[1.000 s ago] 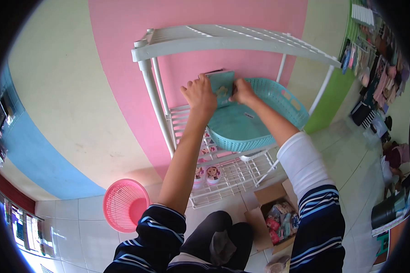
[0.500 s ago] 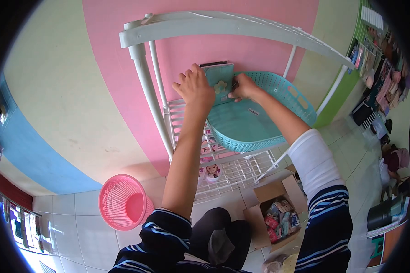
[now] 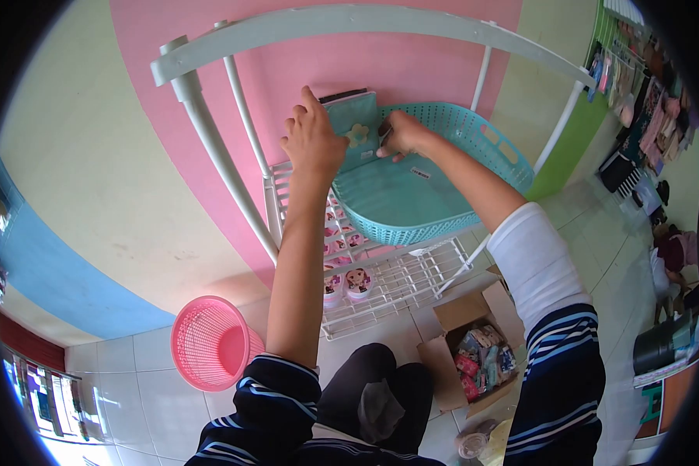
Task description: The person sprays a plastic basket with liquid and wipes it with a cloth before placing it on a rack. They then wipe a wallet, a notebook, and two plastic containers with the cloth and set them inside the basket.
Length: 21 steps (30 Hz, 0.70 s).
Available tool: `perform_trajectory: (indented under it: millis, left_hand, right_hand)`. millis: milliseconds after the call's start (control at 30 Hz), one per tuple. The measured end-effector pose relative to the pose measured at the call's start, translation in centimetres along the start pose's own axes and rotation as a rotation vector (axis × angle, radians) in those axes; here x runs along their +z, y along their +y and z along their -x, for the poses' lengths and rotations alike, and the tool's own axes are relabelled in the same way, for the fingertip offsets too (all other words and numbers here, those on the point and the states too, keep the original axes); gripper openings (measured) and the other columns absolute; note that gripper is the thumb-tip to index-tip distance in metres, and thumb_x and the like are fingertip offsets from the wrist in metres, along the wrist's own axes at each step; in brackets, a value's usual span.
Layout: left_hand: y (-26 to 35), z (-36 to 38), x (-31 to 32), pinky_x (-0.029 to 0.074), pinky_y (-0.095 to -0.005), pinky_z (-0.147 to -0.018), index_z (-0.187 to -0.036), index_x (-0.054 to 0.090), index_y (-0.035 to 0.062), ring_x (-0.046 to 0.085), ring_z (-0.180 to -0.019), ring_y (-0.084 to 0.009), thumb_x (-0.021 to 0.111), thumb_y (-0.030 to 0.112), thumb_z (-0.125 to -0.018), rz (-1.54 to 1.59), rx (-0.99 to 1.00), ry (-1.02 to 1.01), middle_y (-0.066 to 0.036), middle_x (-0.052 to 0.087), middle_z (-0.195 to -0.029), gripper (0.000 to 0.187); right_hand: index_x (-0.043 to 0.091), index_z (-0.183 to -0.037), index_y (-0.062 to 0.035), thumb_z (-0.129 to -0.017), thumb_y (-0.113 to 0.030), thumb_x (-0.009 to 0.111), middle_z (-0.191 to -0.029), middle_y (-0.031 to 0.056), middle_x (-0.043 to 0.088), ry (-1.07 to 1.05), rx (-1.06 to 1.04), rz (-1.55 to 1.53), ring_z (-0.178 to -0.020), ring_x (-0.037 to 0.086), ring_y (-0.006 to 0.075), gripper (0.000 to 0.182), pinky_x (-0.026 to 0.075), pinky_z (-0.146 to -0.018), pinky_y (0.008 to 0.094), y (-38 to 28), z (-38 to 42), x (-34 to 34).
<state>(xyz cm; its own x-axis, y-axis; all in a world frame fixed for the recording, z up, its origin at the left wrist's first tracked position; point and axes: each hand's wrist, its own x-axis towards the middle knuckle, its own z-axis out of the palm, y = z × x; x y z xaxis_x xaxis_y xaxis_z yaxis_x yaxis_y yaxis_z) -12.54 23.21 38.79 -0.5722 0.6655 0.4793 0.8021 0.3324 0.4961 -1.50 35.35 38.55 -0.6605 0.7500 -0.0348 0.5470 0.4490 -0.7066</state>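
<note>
Hands steady a teal pouch (image 3: pixel 355 133) upright at the back left corner of a teal basket (image 3: pixel 474 140) on a white rack (image 3: pixel 412 276). Left hand (image 3: pixel 312 144) grips its left edge, right hand (image 3: pixel 401 134) pinches the right. Since a second ago the pouch has stayed in the same corner, apparently being settled there. Pink basket (image 3: pixel 210 342) and box (image 3: pixel 478 353) sit below.

Basket (image 3: pixel 435 194) sits on rack shelf (image 3: pixel 412 268); wallet (image 3: pixel 353 132) stands at its 11 o'clock corner; bin (image 3: pixel 210 342) on floor at 7 o'clock.
</note>
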Motion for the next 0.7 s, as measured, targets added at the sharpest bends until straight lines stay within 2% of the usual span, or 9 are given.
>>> perform_trajectory:
  millis: [167,200,300,367,400,433,533,667,700]
  left_hand:
    - [-4.1,1.3,0.8,0.029,-0.0410,-0.099,-0.132,0.024,0.0029,0.033,-0.120,-0.0360,0.067,0.026,-0.073,0.164,0.474,0.330,-0.023,0.034,-0.129,0.077]
    - [-0.7,5.5,-3.2,0.032,-0.0380,-0.097,-0.126,0.033,-0.0016,0.040,-0.116,-0.0332,0.064,0.023,-0.076,0.314,0.326,0.226,-0.023,0.040,-0.125,0.064]
    - [3.0,14.9,-3.7,0.037,-0.0387,-0.092,-0.123,0.039,-0.0013,0.048,-0.107,-0.0309,0.052,0.012,-0.084,0.572,0.546,0.394,-0.022,0.051,-0.112,0.043]
    - [-1.0,22.3,4.5,0.041,-0.0411,-0.082,-0.104,0.046,-0.0047,0.053,-0.090,-0.0377,0.048,0.005,-0.081,1.218,0.393,0.101,-0.021,0.055,-0.093,0.025]
    - [2.2,24.2,7.4,0.041,-0.0394,-0.080,-0.095,0.047,-0.0042,0.053,-0.087,-0.0380,0.049,0.003,-0.080,1.387,0.761,0.158,-0.021,0.054,-0.090,0.017]
    - [3.8,27.6,9.4,0.040,-0.0381,-0.081,-0.097,0.049,-0.0015,0.053,-0.092,-0.0362,0.051,0.003,-0.078,1.045,0.465,-0.191,-0.020,0.055,-0.094,0.020]
    - [4.9,35.8,23.4,0.040,-0.0361,-0.082,-0.104,0.047,-0.0032,0.053,-0.097,-0.0301,0.057,0.006,-0.074,1.094,0.099,-1.095,-0.018,0.055,-0.100,0.032]
    - [3.9,44.3,35.5,0.042,-0.0367,-0.080,-0.110,0.042,-0.0044,0.053,-0.097,-0.0285,0.062,0.017,-0.074,0.884,0.316,-1.237,-0.020,0.055,-0.101,0.046]
    - [4.7,45.4,37.3,0.044,-0.0369,-0.078,-0.112,0.039,-0.0043,0.053,-0.098,-0.0282,0.063,0.021,-0.073,0.923,0.002,-1.266,-0.020,0.054,-0.102,0.052]
  right_hand:
    - [0.056,-0.102,-0.0024,-0.063,-0.002,0.069,-0.096,0.0137,0.060,0.170,-0.183,0.422,-0.090,0.057,0.0224,0.041,0.049,-0.069,0.0310,-0.9,3.8,-3.9]
    - [0.056,-0.102,-0.0024,-0.063,-0.002,0.069,-0.096,0.0137,0.060,0.165,-0.085,0.399,-0.090,0.057,0.0224,0.041,0.049,-0.069,0.0310,1.1,7.0,-5.2]
    - [0.047,-0.107,0.0049,-0.071,-0.003,0.064,-0.086,0.0144,0.058,0.524,-0.540,-0.002,-0.079,0.059,0.0187,0.041,0.048,-0.065,0.0282,5.2,17.0,-7.6]
    - [0.058,-0.099,-0.0010,-0.077,-0.008,0.061,-0.090,0.0079,0.062,0.831,-0.364,-0.025,-0.084,0.058,0.0148,0.024,0.046,-0.075,0.0248,11.4,23.4,-6.6]
    - [0.059,-0.094,0.0005,-0.077,-0.012,0.063,-0.082,0.0053,0.062,0.963,-0.250,-0.162,-0.078,0.057,0.0116,0.022,0.045,-0.070,0.0235,15.6,25.8,-5.1]
    - [0.061,-0.088,0.0021,-0.076,-0.016,0.065,-0.075,0.0027,0.062,1.090,-0.137,-0.302,-0.071,0.056,0.0084,0.022,0.044,-0.064,0.0222,20.2,28.0,-2.7]
    - [0.060,-0.081,-0.0008,-0.079,-0.021,0.060,-0.071,0.0055,0.061,0.992,0.564,-0.202,-0.065,0.055,0.0107,0.021,0.044,-0.059,0.0268,32.3,34.7,7.1]
    - [0.061,-0.083,-0.0015,-0.072,-0.029,0.063,-0.074,0.0159,0.061,1.078,0.789,-0.228,-0.071,0.059,0.0287,0.030,0.046,-0.067,0.0355,43.7,39.5,20.1]
    - [0.061,-0.083,-0.0008,-0.071,-0.031,0.064,-0.073,0.0173,0.060,1.085,0.824,-0.312,-0.071,0.059,0.0297,0.032,0.045,-0.067,0.0358,45.0,39.5,21.4]
